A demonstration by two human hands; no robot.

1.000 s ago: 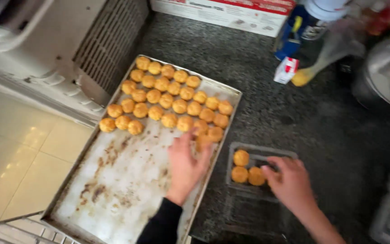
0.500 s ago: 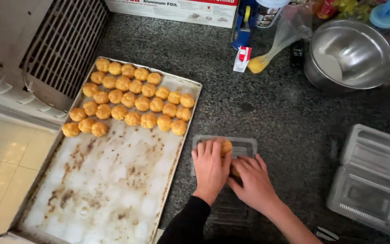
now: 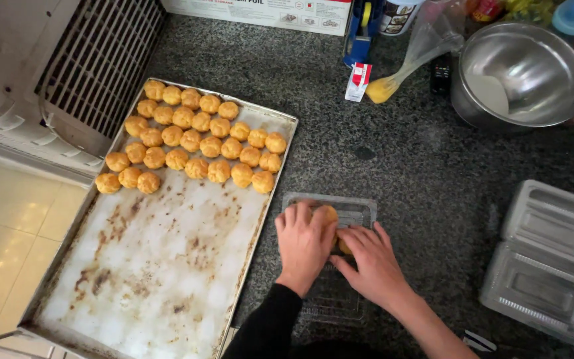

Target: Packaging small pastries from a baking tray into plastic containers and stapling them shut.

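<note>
Clear plastic forms the small container [image 3: 340, 216] at about five o'clock in the view, resting on the dark speckled countertop [image 3: 406, 173] just beside the baking tray [image 3: 167, 266]. Both hands lie over it: the left hand [image 3: 303, 242] is spread flat with fingers loosely curved over a golden pastry ball [image 3: 327, 214], and the right hand [image 3: 370, 262] presses in from four o'clock, its fingers narrowed around another ball that is mostly hidden. How many balls sit in the container cannot be told, since the hands cover them.

On the tray, rows of pastry balls [image 3: 194, 143] crowd its far end toward eleven o'clock, while the near stretch shows only bare, browned lining; judged from that, part of the batch is off the tray and a good many balls remain.

Farther out, empty clear containers [image 3: 549, 266] sit stacked at three o'clock, well apart from the hands. A steel bowl [image 3: 523, 70] stands at one o'clock, with a piping bag [image 3: 410, 63] of yellow cream near it.
</note>
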